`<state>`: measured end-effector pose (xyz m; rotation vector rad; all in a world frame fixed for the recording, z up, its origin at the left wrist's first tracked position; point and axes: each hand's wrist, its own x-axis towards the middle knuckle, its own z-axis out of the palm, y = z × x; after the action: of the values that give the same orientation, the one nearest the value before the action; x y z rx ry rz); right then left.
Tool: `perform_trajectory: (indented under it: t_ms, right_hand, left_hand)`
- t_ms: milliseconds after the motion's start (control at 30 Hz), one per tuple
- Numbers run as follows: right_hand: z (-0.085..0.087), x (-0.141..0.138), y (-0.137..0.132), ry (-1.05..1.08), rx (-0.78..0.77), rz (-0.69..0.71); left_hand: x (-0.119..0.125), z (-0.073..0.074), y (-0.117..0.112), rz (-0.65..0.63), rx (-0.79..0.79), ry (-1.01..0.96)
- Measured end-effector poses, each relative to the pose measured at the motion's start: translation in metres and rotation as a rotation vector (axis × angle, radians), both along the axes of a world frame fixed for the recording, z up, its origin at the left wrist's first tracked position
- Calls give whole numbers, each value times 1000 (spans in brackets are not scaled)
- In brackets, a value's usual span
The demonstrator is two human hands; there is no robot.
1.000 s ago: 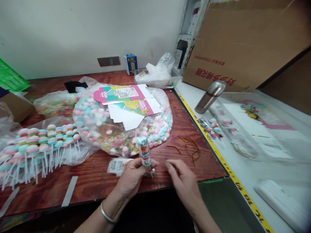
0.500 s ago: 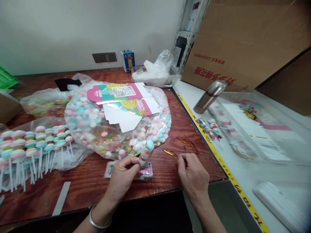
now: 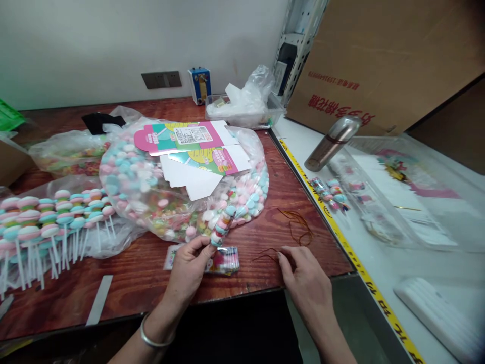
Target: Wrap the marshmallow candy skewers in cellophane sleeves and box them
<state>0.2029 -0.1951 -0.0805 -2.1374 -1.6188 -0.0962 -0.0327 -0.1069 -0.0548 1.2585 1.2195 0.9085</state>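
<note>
My left hand [image 3: 191, 268] pinches the lower end of a wrapped marshmallow candy stick [image 3: 223, 227], banded in blue, pink and white and tilted up to the right. Beneath that hand lies a stack of printed clear wrappers [image 3: 227, 260]. Further right, my right hand [image 3: 305, 275] rests low over the table edge, thumb and forefinger together at one end of a thin twist tie [image 3: 266, 254]. Just beyond it is a loose bunch of gold-brown twist ties [image 3: 299, 227].
Left are marshmallow lollipops [image 3: 49, 217] on plastic. Behind my hands sits a big bag of marshmallows [image 3: 129, 177] with flat printed cartons [image 3: 197, 174] on top. A steel flask [image 3: 331, 144], wrapped candies [image 3: 329, 192] and a clear plastic tray [image 3: 364, 217] stand right, past yellow tape [image 3: 354, 258].
The twist tie at my right fingertips has turned from shiny gold to a dark thin line. My left hand and the candy stick have shifted slightly left. The view has tilted a little.
</note>
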Motion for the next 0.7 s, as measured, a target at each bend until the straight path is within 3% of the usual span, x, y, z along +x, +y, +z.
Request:
perform_trajectory:
  t_ms: [233,333,433,567,700]
  right_hand:
    - [-10,-5,9,-240,-36,-46]
    - [4,-5,14,-289,29,-128]
    - [30,-17,17,-361,225,-170]
    - [52,-56,21,-356,331,46]
    - [44,-88,21,-267,338,185]
  left_hand:
    - [4,4,-1,-71,112,77]
    - [6,9,0,-99,360,243]
    - [14,14,-3,-200,619,483]
    - [30,20,-12,-306,764,721]
    - [38,22,-18,-231,879,723]
